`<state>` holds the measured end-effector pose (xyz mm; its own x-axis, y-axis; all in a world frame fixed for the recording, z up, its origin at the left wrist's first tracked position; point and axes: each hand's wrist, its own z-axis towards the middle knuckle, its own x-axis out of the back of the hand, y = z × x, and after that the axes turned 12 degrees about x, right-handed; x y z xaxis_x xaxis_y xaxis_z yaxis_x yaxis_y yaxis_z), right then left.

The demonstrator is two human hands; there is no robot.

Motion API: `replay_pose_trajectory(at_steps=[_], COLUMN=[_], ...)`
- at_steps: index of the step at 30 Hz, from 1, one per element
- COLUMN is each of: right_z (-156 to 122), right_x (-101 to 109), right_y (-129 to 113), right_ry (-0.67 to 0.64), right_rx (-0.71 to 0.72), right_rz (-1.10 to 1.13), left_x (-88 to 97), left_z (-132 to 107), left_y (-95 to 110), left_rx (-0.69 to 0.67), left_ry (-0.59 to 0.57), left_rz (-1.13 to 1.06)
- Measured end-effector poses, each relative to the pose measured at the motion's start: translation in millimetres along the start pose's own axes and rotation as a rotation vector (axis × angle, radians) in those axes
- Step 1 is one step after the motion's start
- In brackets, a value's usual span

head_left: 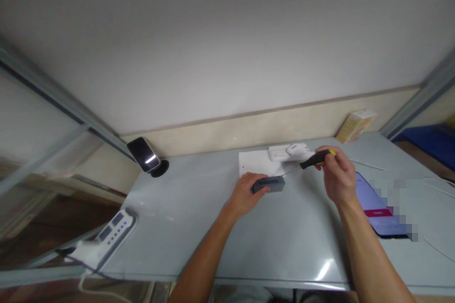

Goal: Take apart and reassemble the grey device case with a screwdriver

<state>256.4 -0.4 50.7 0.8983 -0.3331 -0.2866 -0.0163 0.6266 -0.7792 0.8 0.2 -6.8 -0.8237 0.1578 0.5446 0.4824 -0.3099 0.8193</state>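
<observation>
In the head view my left hand [247, 192] is closed around a small dark grey box with a row of vent slots [272, 183], held on or just above the table. My right hand [337, 173] grips the end of a black and yellow screwdriver [317, 157] between thumb and fingers. Its thin shaft points left and down, and the tip meets the right end of the vented box; whether it sits in a screw is too small to tell. Behind the box lies a white sheet of paper [258, 162], partly covered by my left hand.
A tablet with a lit screen [373, 199] lies right of my right forearm. White devices [298, 149] and a yellowish carton [355, 125] stand at the back. At the left are a phone on a stand [144, 155] and a white power strip [110, 236]. White cables [368, 164] cross the right side.
</observation>
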Motion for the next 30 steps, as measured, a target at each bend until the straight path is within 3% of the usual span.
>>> replay_pose_trajectory(at_steps=[3, 7, 10, 13, 17, 20, 25, 30], right_z=[12.0, 27.5, 31.2, 26.3, 13.3, 5.6, -1.8, -9.2], right_x=[-6.0, -22.7, -34.6, -41.5, -42.2, -35.7, -26.8, -32.2], right_y=[-14.8, -37.6, -42.3, -28.5, 7.0, 30.3, 47.7, 51.9], right_ry=[-0.195, -0.488, -0.560, -0.472, -0.070, 0.093, 0.146, 0.145], right_rx=[0.012, -0.116, -0.149, -0.089, -0.074, -0.155, -0.312, -0.419], right_rz=[-0.038, -0.074, -0.060, -0.083, -0.190, -0.245, -0.107, 0.071], left_x=[-0.1, 0.6, 1.3, 1.6, 0.5, -0.7, -0.1, 8.8], left_z=[0.4, 0.7, 1.0, 0.9, 0.9, 1.6, 1.7, 0.9], left_y=[-1.4, -0.8, 1.4, 2.8, 2.0, 0.6, -1.2, -4.5], left_rx=[-0.015, 0.004, -0.005, -0.029, -0.027, -0.027, -0.057, -0.042], left_ry=[-0.001, -0.015, -0.009, 0.003, -0.007, 0.005, 0.023, 0.087], left_rz=[-0.010, 0.018, 0.037, 0.045, 0.067, 0.066, 0.045, -0.042])
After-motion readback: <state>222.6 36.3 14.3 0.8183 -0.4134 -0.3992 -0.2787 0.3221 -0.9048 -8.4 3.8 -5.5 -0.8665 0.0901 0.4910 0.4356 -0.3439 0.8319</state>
